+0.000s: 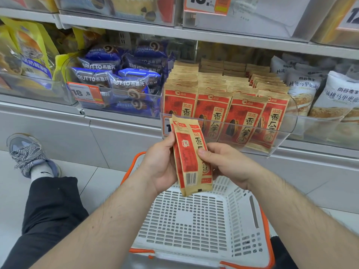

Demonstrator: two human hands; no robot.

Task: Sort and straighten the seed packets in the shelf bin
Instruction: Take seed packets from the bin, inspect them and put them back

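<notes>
While the left hand [161, 166] and right hand [227, 162] each grip a stack of seed packets [189, 158] between curled fingers and thumb, upright above a white basket [194, 220], remaining packets stand in rows in the clear shelf bin [287, 131].

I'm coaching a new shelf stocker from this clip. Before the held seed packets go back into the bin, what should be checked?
1. Both hands grip the held packets, left hand and right hand: ok.
2. Held packets face the same way: not ok, one shows its barcode back, one its front.
3. Edges squared: not ok, offset.
4. Front row in the clear bin upright: not ok, leaning.
5. Free slot for them: cannot tell.
</notes>
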